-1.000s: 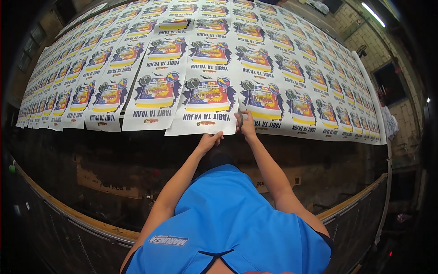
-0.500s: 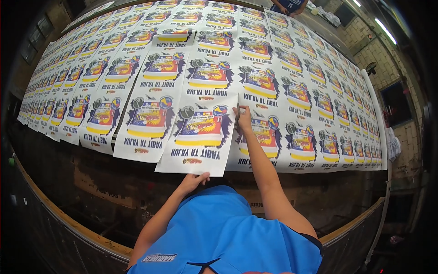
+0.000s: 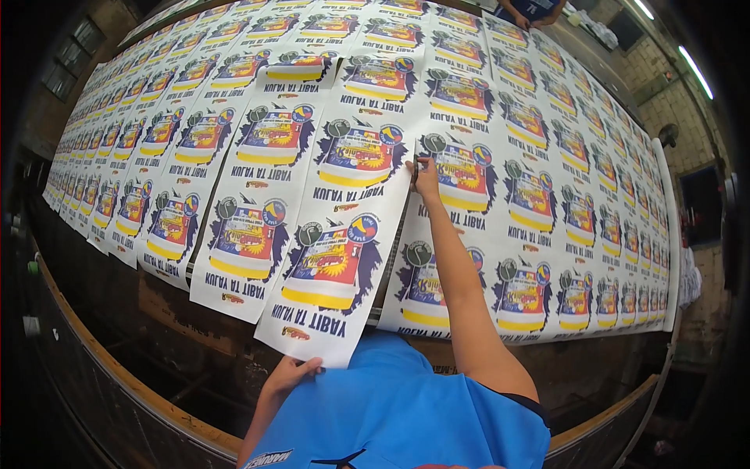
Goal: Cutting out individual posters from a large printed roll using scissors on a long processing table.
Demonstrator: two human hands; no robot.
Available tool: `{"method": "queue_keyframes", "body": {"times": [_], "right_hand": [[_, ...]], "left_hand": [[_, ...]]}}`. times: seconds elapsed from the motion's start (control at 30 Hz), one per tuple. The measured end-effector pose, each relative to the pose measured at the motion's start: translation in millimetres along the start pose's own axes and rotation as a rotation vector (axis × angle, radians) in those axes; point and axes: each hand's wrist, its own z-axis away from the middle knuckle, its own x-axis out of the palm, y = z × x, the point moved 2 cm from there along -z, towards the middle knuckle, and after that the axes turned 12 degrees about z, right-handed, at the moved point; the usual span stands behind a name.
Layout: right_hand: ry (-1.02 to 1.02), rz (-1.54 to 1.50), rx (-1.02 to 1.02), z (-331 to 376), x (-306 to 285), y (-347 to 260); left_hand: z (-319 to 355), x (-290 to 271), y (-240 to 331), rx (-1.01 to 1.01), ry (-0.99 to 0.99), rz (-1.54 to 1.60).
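Note:
My left hand (image 3: 291, 375) pinches the near bottom edge of a white printed strip (image 3: 306, 341), which hangs past the table edge toward my body. The strip carries repeated prints in blue, yellow and red. My right hand (image 3: 425, 178), arm stretched forward, is closed around dark scissors (image 3: 415, 167) at the strip's right edge. From the scissors a narrow dark gap runs toward me, parting the strip from the wide printed sheet (image 3: 469, 227) on the right. Beyond the scissors, strip and sheet are still joined. My fingers partly hide the scissors.
More printed strips (image 3: 258, 184) lie side by side on the left, some overhanging the near edge. Another person's hands (image 3: 525, 21) rest at the table's far side. A wooden-edged ledge (image 3: 133, 388) curves around below, and a brown carton (image 3: 183, 316) sits under the table.
My right hand with the scissors has moved farther along the sheet, and the gap behind it is longer. My left hand has drawn the strip's end toward my body. The view has shifted slightly.

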Motion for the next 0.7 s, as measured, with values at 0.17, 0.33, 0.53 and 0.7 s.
{"method": "queue_keyframes", "body": {"times": [0.17,0.33,0.53,0.7], "right_hand": [[0.22,0.309,-0.225,-79,17,-9],[0.133,0.252,-0.058,-150,29,-23],[0.205,0.275,-0.118,-228,22,-22],[0.086,0.185,-0.053,-208,33,-38]], "left_hand": [[6,-18,-2,-0.061,0.051,0.095],[13,-15,-18,-0.024,0.138,0.174],[11,-5,-26,-0.041,0.176,0.154],[5,2,-43,-0.05,0.237,0.123]]}}
